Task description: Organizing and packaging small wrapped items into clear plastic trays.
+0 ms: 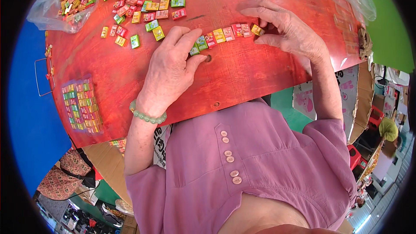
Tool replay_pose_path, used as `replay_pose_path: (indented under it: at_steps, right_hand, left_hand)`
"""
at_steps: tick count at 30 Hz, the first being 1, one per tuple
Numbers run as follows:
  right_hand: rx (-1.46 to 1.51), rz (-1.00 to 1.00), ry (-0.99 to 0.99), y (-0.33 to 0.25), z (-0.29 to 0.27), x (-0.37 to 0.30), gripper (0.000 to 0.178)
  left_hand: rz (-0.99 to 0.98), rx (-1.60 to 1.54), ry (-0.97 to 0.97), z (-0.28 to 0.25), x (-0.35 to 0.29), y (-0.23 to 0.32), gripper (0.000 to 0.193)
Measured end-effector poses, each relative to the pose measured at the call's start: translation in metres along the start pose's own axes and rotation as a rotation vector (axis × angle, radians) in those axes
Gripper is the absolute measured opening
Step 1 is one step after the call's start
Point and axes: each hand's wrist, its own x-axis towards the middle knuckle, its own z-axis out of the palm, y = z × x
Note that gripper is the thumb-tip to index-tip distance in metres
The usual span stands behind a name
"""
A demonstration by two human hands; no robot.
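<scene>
A row of small candy-sized boxes (219, 35) in green, red, yellow and pink lies side by side on the red table, between my hands. My left hand (171, 63) is at the row's left end, thumb and forefinger closed around a small green box (194, 50); its other fingers are curled and partly hidden. At the right end, my right hand (288, 28) pinches a small yellow box (258, 30), which sits tilted beside the last pink one. The forefinger of that hand stretches out above the row.
Loose small boxes (162, 4) are scattered at the table's far left, spilling from a clear plastic bag (80, 25). Wrapped packs of boxes (82, 106) lie at the left edge. Clear plastic trays (346, 13) and a crumpled cloth (365, 43) are at the right.
</scene>
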Motion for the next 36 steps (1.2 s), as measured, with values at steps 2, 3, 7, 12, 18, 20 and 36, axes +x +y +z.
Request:
replay_pose_path:
  at_steps: [2, 3, 7, 12, 18, 20, 36]
  right_hand:
    - [-0.066, -0.097, 0.095, 0.010, 0.004, -0.001, 0.057]
    - [-0.065, -0.098, 0.093, 0.009, 0.003, -0.001, 0.057]
    - [-0.047, -0.024, 0.086, 0.007, 0.004, -0.007, 0.037]
    - [-0.102, -0.004, 0.157, 0.008, 0.008, -0.011, 0.031]
    - [-0.223, -0.063, 0.275, 0.003, 0.019, -0.007, 0.034]
    - [-0.215, 0.013, 0.281, -0.001, 0.019, -0.008, 0.037]
    - [-0.159, -0.097, 0.194, -0.005, 0.027, -0.002, 0.034]
  left_hand:
    - [0.018, 0.001, 0.012, 0.001, 0.002, -0.001, 0.046]
    - [0.029, 0.004, 0.026, 0.002, 0.003, -0.002, 0.043]
    - [0.039, 0.007, 0.033, 0.003, 0.003, -0.003, 0.040]
    - [0.021, 0.009, 0.027, 0.004, 0.004, -0.002, 0.042]
    - [0.041, 0.025, 0.048, 0.007, 0.007, -0.004, 0.046]
    - [0.029, 0.014, 0.036, 0.006, 0.008, -0.005, 0.047]
    - [0.076, 0.077, 0.045, 0.007, 0.012, -0.003, 0.034]
